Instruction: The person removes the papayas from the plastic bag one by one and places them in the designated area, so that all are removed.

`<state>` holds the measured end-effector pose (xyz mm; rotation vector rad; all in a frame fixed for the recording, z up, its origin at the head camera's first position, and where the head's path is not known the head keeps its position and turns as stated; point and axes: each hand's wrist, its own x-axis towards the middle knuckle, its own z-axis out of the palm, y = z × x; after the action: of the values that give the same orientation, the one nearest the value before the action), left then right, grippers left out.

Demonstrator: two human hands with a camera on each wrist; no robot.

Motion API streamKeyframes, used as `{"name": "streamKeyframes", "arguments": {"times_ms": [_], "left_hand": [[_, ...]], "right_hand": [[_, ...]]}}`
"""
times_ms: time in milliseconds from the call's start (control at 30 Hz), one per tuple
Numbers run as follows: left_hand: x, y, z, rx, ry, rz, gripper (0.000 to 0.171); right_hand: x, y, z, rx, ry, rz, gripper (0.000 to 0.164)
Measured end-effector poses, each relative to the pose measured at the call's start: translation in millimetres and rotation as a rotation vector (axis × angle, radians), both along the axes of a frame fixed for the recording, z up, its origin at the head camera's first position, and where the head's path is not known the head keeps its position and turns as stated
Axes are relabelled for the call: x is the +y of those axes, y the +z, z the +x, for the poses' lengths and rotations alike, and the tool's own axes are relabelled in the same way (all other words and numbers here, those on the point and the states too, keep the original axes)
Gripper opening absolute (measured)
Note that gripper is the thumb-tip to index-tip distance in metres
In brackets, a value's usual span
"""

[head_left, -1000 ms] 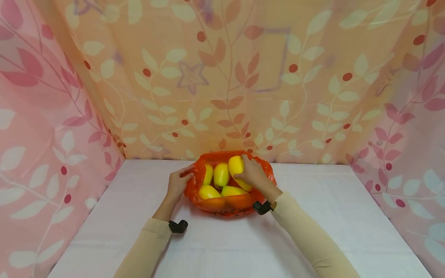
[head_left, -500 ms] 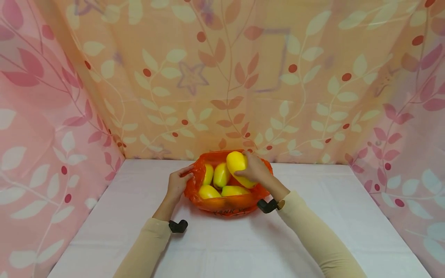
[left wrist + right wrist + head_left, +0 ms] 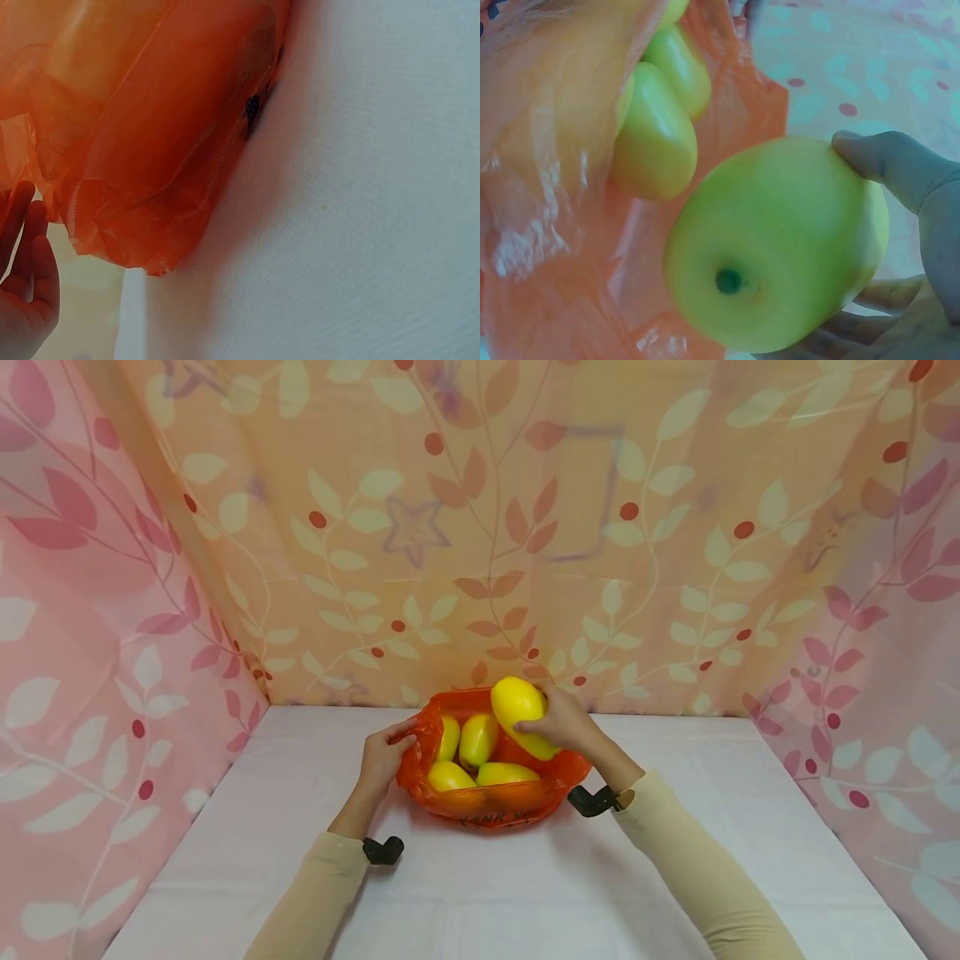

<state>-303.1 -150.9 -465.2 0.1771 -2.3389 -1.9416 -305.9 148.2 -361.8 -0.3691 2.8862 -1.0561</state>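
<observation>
A red-orange plastic bag (image 3: 442,800) lies with its mouth spread wide, dark lettering on its front. My left hand (image 3: 381,758) holds the bag's left edge between thumb and fingers; the left wrist view shows its fingertips at the crumpled film. Over the right side of the mouth, my right hand (image 3: 567,724) grips a yellow mango (image 3: 517,703), tilted, with its dark stem end (image 3: 729,281) facing the right wrist camera. Several other mangoes stay inside the bag, among them an upright mango (image 3: 477,743) and a sideways mango (image 3: 507,773) near the front.
The bag rests on a white-covered table (image 3: 487,893), towards its back edge. Behind it hangs a leaf-patterned curtain (image 3: 360,602), with pink patterned curtains (image 3: 75,693) at both sides. Black cameras (image 3: 384,851) are strapped to both wrists.
My right hand has lifted the mango up and to the right, from among the others to over the bag's right rim. The left hand has kept its place on the bag.
</observation>
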Motion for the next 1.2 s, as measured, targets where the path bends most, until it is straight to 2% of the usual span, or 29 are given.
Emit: {"name": "streamKeyframes", "arguments": {"times_ms": [333, 633, 800, 1033, 1200], "left_hand": [[0, -1.1, 0.0, -0.003, -0.007, 0.007, 0.033], [1, -0.3, 1.0, -0.013, 0.009, 0.025, 0.033], [0, -1.2, 0.1, -0.021, 0.016, 0.032, 0.033], [-1, -4.4, -1.1, -0.045, 0.023, 0.052, 0.032], [-1, -4.7, -0.6, -0.034, 0.029, 0.063, 0.032]], "right_hand": [[12, 4.4, 0.8, -0.01, -0.007, 0.011, 0.086], [23, 14.7, 1.1, -0.031, 0.002, 0.01, 0.088], [32, 17.7, -1.4, -0.011, 0.006, -0.007, 0.085], [44, 22.2, -4.1, -0.027, -0.013, -0.042, 0.085], [52, 25.3, -5.4, -0.018, -0.03, -0.05, 0.085]]}}
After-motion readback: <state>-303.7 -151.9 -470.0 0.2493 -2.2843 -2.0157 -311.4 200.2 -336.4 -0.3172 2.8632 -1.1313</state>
